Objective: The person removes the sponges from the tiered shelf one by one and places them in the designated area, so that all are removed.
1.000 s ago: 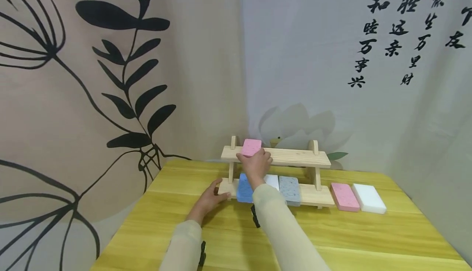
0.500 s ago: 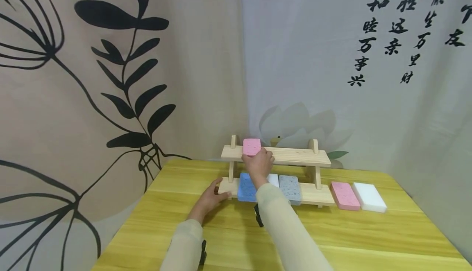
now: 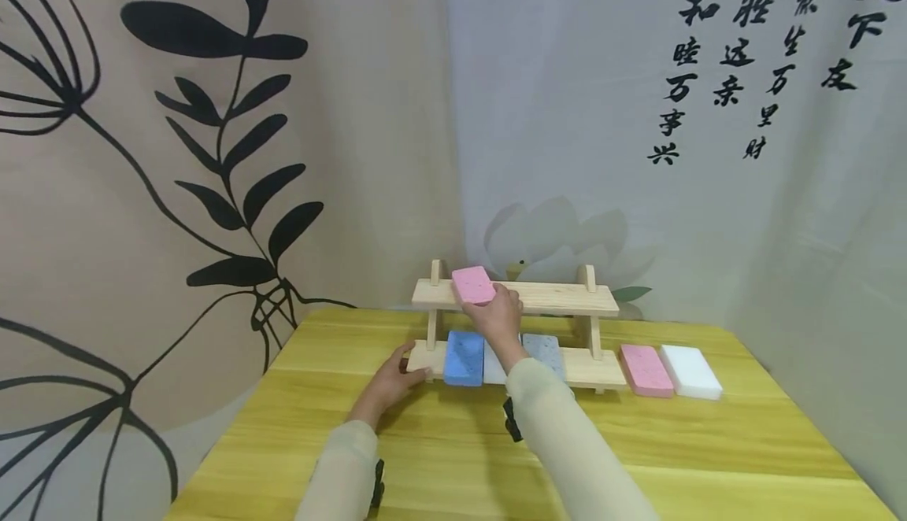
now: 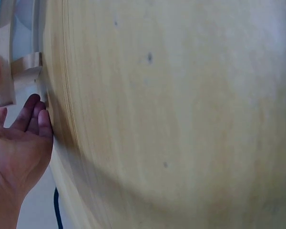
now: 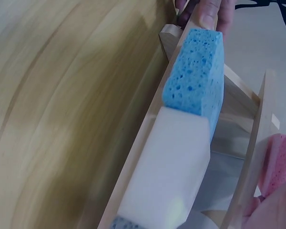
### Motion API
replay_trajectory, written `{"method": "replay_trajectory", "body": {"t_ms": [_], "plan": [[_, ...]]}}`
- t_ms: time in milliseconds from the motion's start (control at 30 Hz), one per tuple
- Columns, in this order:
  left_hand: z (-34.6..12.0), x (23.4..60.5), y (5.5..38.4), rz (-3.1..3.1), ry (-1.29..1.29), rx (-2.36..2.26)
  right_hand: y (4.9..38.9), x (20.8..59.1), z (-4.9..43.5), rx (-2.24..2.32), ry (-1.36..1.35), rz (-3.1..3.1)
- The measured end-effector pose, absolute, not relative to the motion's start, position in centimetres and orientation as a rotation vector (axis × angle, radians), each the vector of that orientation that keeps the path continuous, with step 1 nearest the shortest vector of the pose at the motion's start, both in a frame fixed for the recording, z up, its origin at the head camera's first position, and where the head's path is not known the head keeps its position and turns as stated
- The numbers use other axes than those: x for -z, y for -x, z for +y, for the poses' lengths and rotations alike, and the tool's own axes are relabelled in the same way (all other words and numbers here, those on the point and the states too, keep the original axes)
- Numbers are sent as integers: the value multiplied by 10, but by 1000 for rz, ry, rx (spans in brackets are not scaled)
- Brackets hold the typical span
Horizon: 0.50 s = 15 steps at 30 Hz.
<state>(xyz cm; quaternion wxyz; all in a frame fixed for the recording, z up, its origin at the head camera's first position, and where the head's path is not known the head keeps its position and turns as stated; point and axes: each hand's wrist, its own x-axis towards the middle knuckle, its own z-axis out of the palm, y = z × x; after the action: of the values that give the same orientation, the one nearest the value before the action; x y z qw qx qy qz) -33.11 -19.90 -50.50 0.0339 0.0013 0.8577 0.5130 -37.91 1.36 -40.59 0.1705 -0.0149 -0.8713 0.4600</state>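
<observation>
1. The right hand pinches a pink sponge between its thumb and fingers.
2. This pink sponge is tilted. It is up at the left part of the top board of a wooden rack. I cannot tell if it touches the wood.
3. The left hand holds the left end of the bottom board. Its thumb is on the wood, and its other fingers bend around the end.
4. A blue sponge sits on the bottom board, near the left thumb. It has lots of little holes.
5. A white sponge is right next to the blue one, and they touch. It looks very smooth. In the head view, the right hand covers part of it.
6. A gray sponge comes next in the row, on the other side of the white one.
7. Past the right end of the rack, a second pink sponge lies flat on the yellow wood counter.
8. A white block lies flat just beside it, on its right.
9. Both arms wear cream sleeves.
10. Behind the counter hangs a pale cloth. It has big black leaves on the left and black writing on the right.
</observation>
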Motion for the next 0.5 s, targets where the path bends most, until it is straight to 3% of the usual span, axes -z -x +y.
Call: {"method": "replay_trajectory", "body": {"t_ms": [500], "plan": [[-197,500,327,2599,-2,-1606,364,401,66,-1442,-81,-2451]]}}
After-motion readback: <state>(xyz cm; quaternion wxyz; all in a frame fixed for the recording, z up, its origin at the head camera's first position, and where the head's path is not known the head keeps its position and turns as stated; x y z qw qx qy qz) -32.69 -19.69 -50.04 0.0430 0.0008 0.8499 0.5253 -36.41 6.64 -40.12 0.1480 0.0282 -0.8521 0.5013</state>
